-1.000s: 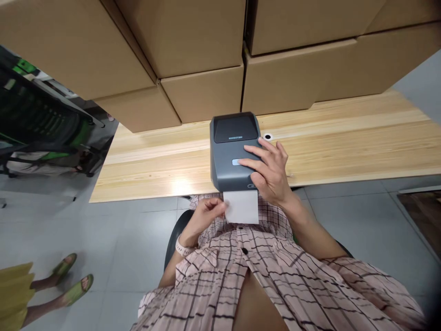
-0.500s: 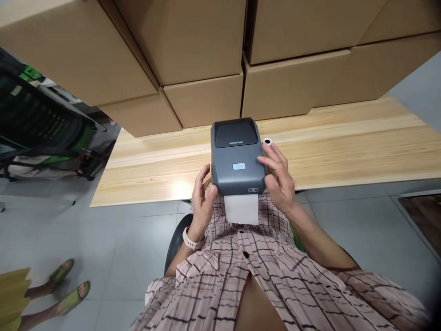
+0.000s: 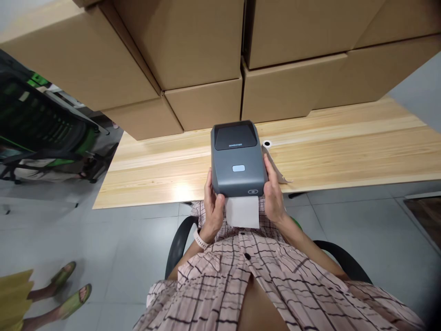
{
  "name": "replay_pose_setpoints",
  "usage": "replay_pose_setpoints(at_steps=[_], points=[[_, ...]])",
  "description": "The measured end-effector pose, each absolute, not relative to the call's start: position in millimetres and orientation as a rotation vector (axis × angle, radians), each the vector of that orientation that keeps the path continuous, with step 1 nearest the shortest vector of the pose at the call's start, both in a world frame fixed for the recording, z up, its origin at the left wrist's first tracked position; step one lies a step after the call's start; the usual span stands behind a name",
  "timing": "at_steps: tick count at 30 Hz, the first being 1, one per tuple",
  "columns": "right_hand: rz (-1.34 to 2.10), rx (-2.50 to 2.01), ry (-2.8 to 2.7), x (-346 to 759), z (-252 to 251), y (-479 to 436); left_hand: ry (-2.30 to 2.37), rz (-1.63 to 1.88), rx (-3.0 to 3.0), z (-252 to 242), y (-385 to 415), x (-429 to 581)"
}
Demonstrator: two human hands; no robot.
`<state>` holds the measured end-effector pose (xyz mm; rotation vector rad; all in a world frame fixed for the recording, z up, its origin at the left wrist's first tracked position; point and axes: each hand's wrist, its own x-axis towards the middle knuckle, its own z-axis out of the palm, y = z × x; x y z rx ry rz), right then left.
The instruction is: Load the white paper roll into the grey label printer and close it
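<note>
A dark grey label printer (image 3: 237,158) stands at the near edge of a light wooden table (image 3: 344,147). A blank white label strip (image 3: 242,212) hangs out of its front slot. My left hand (image 3: 212,205) grips the printer's left side, thumb on the front corner. My right hand (image 3: 273,193) grips its right side, fingers wrapped along the wall. Both hands touch the printer; neither touches the label strip.
Large cardboard boxes (image 3: 193,55) are stacked on the table right behind the printer. A small white ring (image 3: 266,144) lies on the table by the printer's right rear. Another person's feet in green sandals (image 3: 69,287) stand at the lower left. Dark crates and a chair (image 3: 37,124) are at left.
My left hand let go of the label strip and rose to the printer's left side. My right hand left the printer's top and closed on its right side.
</note>
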<state>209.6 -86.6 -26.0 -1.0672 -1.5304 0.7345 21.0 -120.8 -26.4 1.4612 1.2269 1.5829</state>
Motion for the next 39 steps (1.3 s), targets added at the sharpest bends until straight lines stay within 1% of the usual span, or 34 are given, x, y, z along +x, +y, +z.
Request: replay_pose_setpoints(at_steps=[3, 6, 9, 13, 15, 17, 21, 24, 26, 28, 30, 32, 34, 36, 39], points=[[0.707, -1.094, -1.550, 207, -20, -89, 1.281, 1.590, 1.594, -25, -118, 17], [0.635, -1.165, -1.629, 211, -2, -86, 1.325, 1.617, 1.665, -14, -107, 11], [0.483, -1.189, -1.733, 215, 30, -68, 1.272, 1.697, 1.676, 7, -83, 1], [0.286, -1.162, -1.790, 213, 80, -21, 1.220, 1.763, 1.578, 27, -35, -12], [0.259, -1.179, -1.801, 209, 102, 6, 1.243, 1.694, 1.517, 26, -13, -14], [0.253, -1.169, -1.806, 206, 119, 33, 1.317, 1.545, 1.461, 18, 2, -13], [0.282, -1.123, -1.756, 203, 139, 87, 1.316, 1.324, 1.438, 0, 10, -10], [0.385, -1.163, -1.710, 204, 143, 120, 1.276, 1.305, 1.413, -5, 8, -9], [0.431, -1.169, -1.698, 205, 141, 125, 1.283, 1.313, 1.392, -5, 6, -8], [0.315, -1.119, -1.657, 206, 135, 113, 1.310, 1.320, 1.374, -3, 5, -7], [0.110, -1.035, -1.620, 205, 127, 88, 1.348, 1.320, 1.366, 0, 3, -6], [0.047, -0.990, -1.758, 203, 117, 63, 1.411, 1.268, 1.386, 7, 0, -5], [0.208, -1.000, -2.118, 203, 108, 50, 1.535, 1.124, 1.488, 19, -2, -7], [0.429, -1.064, -2.489, 204, 101, 51, 1.710, 0.900, 1.656, 32, -4, -9], [0.607, -1.160, -2.844, 203, 97, 71, 1.867, 0.615, 1.823, 46, -4, -13]])
